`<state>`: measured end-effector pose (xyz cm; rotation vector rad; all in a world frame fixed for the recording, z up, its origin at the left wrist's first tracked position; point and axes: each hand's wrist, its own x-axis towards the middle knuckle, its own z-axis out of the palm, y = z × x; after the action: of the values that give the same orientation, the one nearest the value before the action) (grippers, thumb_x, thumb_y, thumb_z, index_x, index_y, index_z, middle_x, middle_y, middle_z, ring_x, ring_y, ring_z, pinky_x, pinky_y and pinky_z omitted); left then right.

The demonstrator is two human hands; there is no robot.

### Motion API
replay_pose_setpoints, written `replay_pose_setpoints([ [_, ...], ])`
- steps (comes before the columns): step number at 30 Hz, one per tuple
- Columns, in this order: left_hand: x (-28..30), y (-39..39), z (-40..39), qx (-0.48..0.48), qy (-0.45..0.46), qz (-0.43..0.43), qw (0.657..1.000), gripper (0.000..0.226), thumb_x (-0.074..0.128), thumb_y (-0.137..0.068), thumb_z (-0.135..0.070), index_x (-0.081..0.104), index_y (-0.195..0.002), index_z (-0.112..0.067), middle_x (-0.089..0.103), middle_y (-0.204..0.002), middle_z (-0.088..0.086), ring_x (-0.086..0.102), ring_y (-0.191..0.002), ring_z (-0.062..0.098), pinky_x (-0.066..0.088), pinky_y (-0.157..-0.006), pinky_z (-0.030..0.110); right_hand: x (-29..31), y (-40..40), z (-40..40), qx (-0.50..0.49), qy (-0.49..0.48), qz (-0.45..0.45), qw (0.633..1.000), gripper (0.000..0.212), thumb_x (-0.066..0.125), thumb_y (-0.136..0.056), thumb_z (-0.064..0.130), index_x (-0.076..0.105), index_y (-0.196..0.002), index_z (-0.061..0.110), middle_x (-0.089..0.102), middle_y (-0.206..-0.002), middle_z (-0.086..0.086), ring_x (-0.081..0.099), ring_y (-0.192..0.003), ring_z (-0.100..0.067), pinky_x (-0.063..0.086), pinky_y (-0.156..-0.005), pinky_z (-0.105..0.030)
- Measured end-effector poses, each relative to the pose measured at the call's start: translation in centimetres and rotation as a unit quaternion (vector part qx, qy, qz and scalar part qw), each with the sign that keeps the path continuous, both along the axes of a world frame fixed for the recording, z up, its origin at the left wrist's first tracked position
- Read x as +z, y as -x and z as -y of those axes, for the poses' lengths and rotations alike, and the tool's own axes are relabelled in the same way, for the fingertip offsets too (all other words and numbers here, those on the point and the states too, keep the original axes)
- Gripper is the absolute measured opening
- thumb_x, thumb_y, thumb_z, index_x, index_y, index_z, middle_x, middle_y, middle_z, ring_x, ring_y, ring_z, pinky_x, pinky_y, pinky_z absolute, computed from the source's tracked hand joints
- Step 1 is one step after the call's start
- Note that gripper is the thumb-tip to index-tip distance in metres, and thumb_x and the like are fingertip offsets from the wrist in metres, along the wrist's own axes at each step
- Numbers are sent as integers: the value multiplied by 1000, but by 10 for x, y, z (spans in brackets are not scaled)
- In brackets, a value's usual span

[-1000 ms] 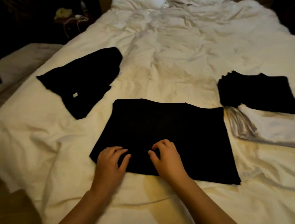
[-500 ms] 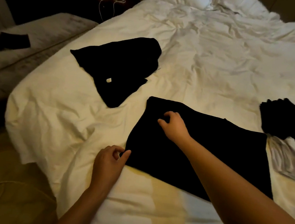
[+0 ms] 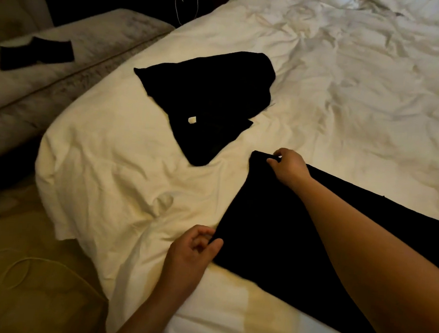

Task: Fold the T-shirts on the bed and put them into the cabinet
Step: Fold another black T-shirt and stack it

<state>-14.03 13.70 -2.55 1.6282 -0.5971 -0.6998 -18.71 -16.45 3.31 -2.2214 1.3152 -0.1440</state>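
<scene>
1. Two hands pinch one black shirt (image 3: 272, 250) on the bed (image 3: 351, 98): left hand (image 3: 192, 251) at 7 o'clock, right hand (image 3: 288, 167) at 12.
2. Lift both corners together, then fold evenly toward 3 o'clock.

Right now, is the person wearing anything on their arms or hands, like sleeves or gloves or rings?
No. Both arms are bare for as far as the picture shows, with no sleeve edge in view. The left hand and the right hand have no gloves. No watch, bracelet or ring shows on the wrists or fingers, though the light is dim.
</scene>
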Motion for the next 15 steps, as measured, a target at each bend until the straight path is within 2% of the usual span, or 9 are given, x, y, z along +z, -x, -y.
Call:
replay_pose_setpoints([
  [1,-3,0,1,-8,-20,24,1000,15,80,-81,-32,69,-82,-22,60,-61,-9,52,-60,3,44,-62,22,1,-3,2,6,-4,-6,1000,37,57,-100,32,62,-123,4,64,-119,-15,61,-106,-31,48,-88,-36],
  [3,-9,-2,3,-18,-50,77,996,36,72,-70,-56,68,-73,-21,61,-62,-5,51,-59,4,47,-63,33,3,-8,5,13,-38,-15,999,31,58,-99,32,66,-112,5,69,-99,-13,68,-82,-27,51,-72,-33],
  [5,-11,-4,4,-18,-37,83,996,47,68,-70,-60,65,-71,-13,60,-65,3,53,-62,14,49,-67,43,5,-11,6,14,-61,-23,998,26,57,-100,29,65,-104,5,70,-85,-13,68,-64,-24,50,-62,-30],
  [7,-11,-6,4,-19,-2,73,997,51,69,-74,-56,62,-65,-7,59,-66,7,56,-68,26,47,-70,46,7,-13,7,-7,-36,-9,999,24,53,-101,24,63,-102,2,70,-86,-16,69,-63,-28,49,-62,-31],
  [10,-12,-10,2,-32,39,76,996,48,70,-77,-48,57,-63,-4,58,-69,8,56,-69,25,46,-70,41,7,-13,10,-56,12,7,998,24,48,-99,17,62,-103,-3,68,-88,-17,65,-65,-29,42,-55,-30],
  [13,-16,-12,3,-33,-12,134,990,49,66,-78,-53,56,-60,-8,57,-68,1,56,-69,18,47,-71,40,3,-11,9,-39,2,-50,998,23,48,-97,13,62,-103,-4,65,-79,-14,53,-58,-20,35,-48,-26],
  [15,-20,-12,2,-27,-54,211,976,49,62,-80,-55,53,-56,-13,56,-65,-4,54,-69,12,45,-71,38,5,-12,10,-15,-14,-78,997,26,51,-100,21,62,-103,-2,64,-75,-12,58,-61,-23,38,-50,-27],
])
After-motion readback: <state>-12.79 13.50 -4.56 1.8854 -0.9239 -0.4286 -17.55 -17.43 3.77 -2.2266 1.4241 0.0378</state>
